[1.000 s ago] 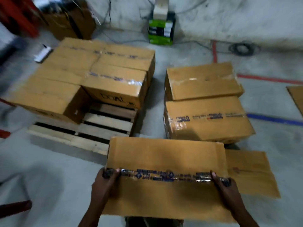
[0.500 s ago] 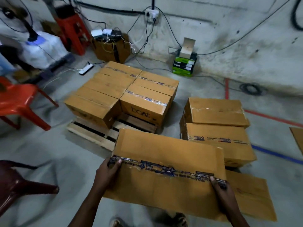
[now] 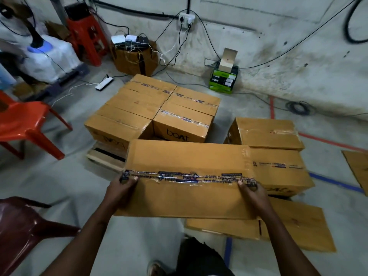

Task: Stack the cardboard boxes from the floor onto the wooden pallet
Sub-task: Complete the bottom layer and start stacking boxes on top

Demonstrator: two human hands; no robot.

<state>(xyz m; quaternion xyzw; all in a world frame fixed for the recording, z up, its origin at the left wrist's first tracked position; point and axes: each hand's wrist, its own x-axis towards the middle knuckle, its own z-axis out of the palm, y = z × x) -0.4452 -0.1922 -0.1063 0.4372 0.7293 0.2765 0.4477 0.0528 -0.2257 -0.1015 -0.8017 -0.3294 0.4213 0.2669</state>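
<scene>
Grey concrete floor (image 3: 59, 186) was seen running back to a stained white wall (image 3: 278, 46), where cables hung from a socket (image 3: 186, 18). A long cardboard box (image 3: 185, 176) was held off the floor in the foreground, its taped seam facing up. The left hand (image 3: 119, 193) was closed over the box's left end, thumb laid on the tape, and the right hand (image 3: 253, 193) was closed likewise over the right end.

Just beyond the held box, the wooden pallet (image 3: 103, 158) was seen, with only its near left corner showing. It was loaded with a layer of stacked boxes (image 3: 151, 110), 1 of them printed "boAt". To the right, 2 more boxes (image 3: 274, 152) were left on the floor, touching each other, with the held box overlapping their near left corner in view. Flattened cardboard (image 3: 294, 226) lay under the right forearm.

An orange chair (image 3: 25, 124) was placed left of the pallet and a dark red chair (image 3: 22, 232) nearer, both well apart from the box. A power strip (image 3: 104, 83), a green stack of small cartons (image 3: 224, 80) and a wired brown carton (image 3: 135, 58) were ranged along the wall.
</scene>
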